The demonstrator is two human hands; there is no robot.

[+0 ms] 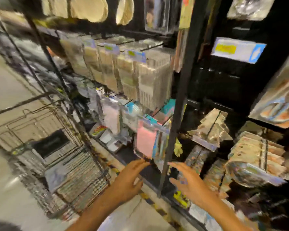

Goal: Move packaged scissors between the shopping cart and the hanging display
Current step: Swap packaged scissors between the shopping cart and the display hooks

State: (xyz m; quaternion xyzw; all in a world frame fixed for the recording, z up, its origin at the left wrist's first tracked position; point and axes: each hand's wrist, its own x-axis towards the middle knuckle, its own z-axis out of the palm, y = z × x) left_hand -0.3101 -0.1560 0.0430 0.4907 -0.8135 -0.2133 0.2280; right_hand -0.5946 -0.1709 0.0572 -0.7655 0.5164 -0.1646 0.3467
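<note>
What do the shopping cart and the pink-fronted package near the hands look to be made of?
Shopping cart: metal wire, likely bare or plated steel, judging by its thin grid and grey glints. Pink-fronted package: apparently clear glossy plastic over a pink card, going by the shiny highlights; blur leaves this uncertain. The left hand reaches just beneath it.

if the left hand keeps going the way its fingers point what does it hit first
Most likely the pink package hanging on the display: the left hand has its fingertips right at the package's bottom edge. The picture is blurred, so whether they touch is unclear.

Head view, down toward display (178, 97)
</note>
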